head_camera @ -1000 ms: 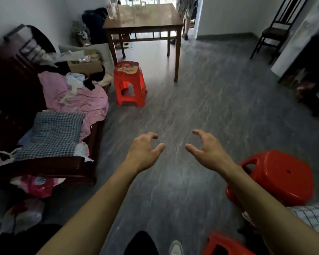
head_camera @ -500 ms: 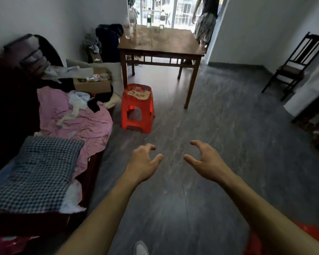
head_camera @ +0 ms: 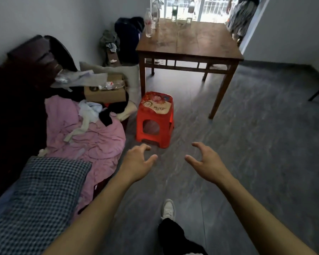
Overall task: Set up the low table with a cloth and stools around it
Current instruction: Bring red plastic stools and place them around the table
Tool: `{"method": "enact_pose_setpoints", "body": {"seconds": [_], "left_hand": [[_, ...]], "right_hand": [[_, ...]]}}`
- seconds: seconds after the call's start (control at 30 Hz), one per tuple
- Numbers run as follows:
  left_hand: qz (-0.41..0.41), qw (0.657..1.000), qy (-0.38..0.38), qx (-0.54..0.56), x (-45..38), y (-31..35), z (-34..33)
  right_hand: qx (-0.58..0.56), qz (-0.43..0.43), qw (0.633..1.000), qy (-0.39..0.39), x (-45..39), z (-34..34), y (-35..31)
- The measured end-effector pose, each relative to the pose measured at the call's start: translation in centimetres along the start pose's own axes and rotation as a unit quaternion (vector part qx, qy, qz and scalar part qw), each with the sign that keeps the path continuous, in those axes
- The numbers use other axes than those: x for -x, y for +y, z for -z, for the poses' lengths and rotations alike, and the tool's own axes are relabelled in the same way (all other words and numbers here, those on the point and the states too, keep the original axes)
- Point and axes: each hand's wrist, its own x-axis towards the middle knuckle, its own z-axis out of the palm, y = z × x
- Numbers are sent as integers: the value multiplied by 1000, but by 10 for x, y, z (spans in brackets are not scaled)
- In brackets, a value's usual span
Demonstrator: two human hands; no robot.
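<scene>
Two empty hands out front, and neither one holds a thing: the left hand (head_camera: 136, 161) and the right hand (head_camera: 205, 161) both hover above the grey floor (head_camera: 256, 144) with fingers spread and loosely curved, thumbs pointing at each other, well apart. Straight ahead stands one red plastic stool (head_camera: 156, 116), upright, printed top facing up, just beside the near left leg of a wooden table (head_camera: 188, 43). That table carries a few clear bottles (head_camera: 149, 23) at its far edge and no cloth at all. The hands are near the stool but not touching it. On the left, a dark sofa (head_camera: 22, 85) heaped with a pink sheet (head_camera: 92, 140), a checked blanket (head_camera: 41, 196) and a cardboard box (head_camera: 107, 91). One white shoe (head_camera: 168, 208) steps forward below. My read: this looks like the fetching stage, with a stool to be gathered. No low table with cloth and ringed stools shows in this view, so how much is finished I cannot tell
</scene>
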Motion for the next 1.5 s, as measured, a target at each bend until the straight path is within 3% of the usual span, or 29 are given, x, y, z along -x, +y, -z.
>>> {"method": "enact_pose_setpoints", "body": {"seconds": [0.13,0.33,0.47,0.83,1.03,1.23,1.33,1.5], "left_hand": [[33,999,0,-12,-97,9,15],[47,998,29,6,-240,25,48],[71,997,9,18,-327,9,46],[116,991,-68,-26,-608,-87,4],[122,987,-83,-60,-727,-161,-58],[125,972,-124,-155,-817,-242,-149],[140,976,-131,-107,-850,-267,-180],[121,984,-113,-58,-874,-281,-188]], "right_hand": [[-14,-3,999,-38,-111,10,-5],[14,11,999,-33,-262,49,-24],[33,-1,998,-50,-353,43,-26],[22,-82,994,-70,-608,-45,-8],[7,-121,988,-100,-718,-129,34],[-30,-190,975,-109,-803,-227,109],[-32,-219,967,-124,-827,-261,140],[-33,-232,968,-87,-838,-280,155]]}}
